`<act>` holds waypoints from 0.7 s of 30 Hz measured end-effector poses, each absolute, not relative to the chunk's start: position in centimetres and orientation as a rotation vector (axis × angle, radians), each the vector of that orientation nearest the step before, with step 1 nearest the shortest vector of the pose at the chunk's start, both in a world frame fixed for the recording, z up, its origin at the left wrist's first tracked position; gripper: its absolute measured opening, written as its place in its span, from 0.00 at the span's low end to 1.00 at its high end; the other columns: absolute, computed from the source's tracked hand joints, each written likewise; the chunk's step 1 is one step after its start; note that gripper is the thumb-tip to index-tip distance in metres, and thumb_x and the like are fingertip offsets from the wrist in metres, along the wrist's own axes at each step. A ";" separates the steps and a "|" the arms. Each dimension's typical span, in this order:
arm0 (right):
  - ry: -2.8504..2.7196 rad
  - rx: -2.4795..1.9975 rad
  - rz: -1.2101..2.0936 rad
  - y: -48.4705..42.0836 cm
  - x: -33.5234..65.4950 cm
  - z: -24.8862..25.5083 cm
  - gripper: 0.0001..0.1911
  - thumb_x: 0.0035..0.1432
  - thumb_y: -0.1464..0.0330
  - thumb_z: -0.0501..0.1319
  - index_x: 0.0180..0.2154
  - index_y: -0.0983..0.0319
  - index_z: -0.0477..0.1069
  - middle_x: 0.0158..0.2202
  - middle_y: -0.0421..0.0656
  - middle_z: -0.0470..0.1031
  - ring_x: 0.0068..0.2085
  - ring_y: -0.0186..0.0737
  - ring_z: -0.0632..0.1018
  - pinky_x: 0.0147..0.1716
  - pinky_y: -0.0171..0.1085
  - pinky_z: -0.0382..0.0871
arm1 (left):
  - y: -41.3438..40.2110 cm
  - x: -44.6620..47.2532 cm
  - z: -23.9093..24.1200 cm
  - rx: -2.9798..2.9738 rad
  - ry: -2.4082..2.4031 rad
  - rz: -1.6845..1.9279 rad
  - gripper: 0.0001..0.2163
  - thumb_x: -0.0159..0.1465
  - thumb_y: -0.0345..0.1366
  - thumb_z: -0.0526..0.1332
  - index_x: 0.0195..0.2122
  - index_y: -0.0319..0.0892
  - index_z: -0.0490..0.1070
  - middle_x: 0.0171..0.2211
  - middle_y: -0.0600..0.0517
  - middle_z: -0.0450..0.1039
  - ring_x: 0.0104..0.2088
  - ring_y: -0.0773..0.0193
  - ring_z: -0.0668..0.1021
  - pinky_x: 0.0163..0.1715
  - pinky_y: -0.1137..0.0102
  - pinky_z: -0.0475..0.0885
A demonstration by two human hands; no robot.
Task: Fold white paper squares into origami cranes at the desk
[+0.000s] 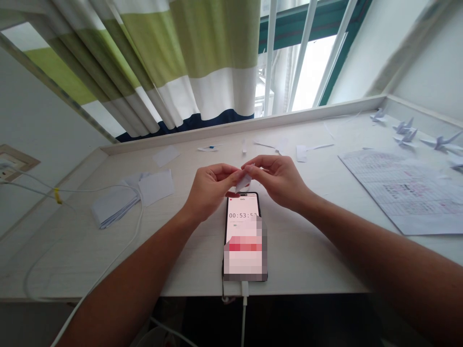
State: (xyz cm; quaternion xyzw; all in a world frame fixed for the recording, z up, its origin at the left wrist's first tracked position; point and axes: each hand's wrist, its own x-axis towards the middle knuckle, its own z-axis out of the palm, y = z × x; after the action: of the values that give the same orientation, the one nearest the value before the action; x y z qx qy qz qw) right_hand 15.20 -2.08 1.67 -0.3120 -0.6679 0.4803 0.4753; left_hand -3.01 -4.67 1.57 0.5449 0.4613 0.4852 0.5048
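Note:
Both my hands meet above the white desk [307,250], pinching one small folded piece of white paper [243,182] between them. My left hand [210,188] grips its left side with thumb and fingers closed. My right hand [278,179] holds the right side the same way. Directly below them lies a phone [243,226] with a running timer on its screen, plugged into a white cable [244,308] at the desk's front edge.
A stack of white paper squares [119,202] lies at the left, with a white cable [108,270] trailing past it. A printed sheet [405,193] lies at the right. Several folded paper cranes [407,132] sit at the far right. Paper scraps [300,152] lie near the windowsill.

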 end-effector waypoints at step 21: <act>-1.593 -0.689 1.065 -1.6 15.1 0.8 0.12 0.64 0.60 0.68 0.35 0.62 0.81 0.32 0.43 0.81 0.33 0.37 0.80 0.35 0.39 0.78 | -4.9 -2.8 1.4 1.306 1.064 1.223 0.17 0.56 0.45 0.77 0.39 0.39 0.81 0.35 0.46 0.85 0.38 0.55 0.87 0.31 0.67 0.83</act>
State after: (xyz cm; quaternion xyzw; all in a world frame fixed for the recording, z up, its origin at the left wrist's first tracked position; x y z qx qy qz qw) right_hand 15.10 -1.64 0.76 -0.2881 -0.6659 0.4453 0.5246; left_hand -2.82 -4.87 1.44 0.5414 0.4408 0.5069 0.5055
